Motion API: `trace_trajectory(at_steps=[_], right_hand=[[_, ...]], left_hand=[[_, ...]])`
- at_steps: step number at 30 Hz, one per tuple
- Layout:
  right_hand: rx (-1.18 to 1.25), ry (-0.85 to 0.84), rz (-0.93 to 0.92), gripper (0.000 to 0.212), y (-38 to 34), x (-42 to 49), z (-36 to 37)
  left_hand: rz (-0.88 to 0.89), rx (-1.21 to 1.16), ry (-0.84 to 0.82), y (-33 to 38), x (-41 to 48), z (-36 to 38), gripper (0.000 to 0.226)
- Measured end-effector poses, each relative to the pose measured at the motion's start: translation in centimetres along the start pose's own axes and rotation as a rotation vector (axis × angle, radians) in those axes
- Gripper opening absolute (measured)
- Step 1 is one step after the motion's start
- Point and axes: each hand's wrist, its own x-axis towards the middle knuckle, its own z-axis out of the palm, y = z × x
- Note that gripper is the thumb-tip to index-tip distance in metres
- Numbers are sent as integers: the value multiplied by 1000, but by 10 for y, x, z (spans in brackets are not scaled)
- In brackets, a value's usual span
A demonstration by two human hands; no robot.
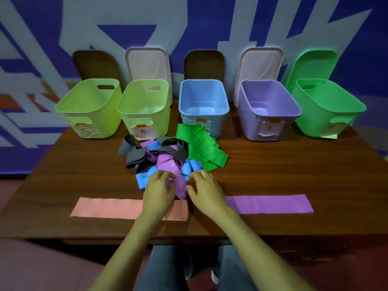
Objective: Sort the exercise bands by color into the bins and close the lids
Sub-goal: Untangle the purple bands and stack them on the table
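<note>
Head view: the blue bin (217, 122) stands open mid-row at the back of the bench (294, 164), two lime bins (100, 120) to its left, a lilac bin (252, 124) and a green bin (310, 124) to its right. Every lid is up. Just in front of the blue bin lies the pile of bands (165, 156), grey, blue, purple and green. At the pile's near edge the left hand (159, 190) has its grip curled on a purple band (178, 181). The right hand (206, 190) touches that band with bent fingers; I cannot tell whether its grip holds it. Nearer than the pile, a pink band (105, 206) lies flat to the left and a flat purple band (268, 203) to the right.
</note>
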Motion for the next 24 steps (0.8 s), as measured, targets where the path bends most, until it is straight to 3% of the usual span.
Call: trace_trajectory(at_steps=[6, 11, 17, 24], right_hand=[[-164, -172, 128, 55, -20, 24, 26], [-106, -196, 186, 46, -16, 33, 32], [103, -59, 177, 7, -21, 36, 17], [369, 142, 14, 7, -45, 53, -46]], left_hand=[[-96, 104, -94, -31, 11, -9, 42], [-87, 143, -146, -44, 10, 0, 45], [-77, 150, -123, -48, 12, 1, 46], [-167, 129, -285, -40, 25, -13, 44]])
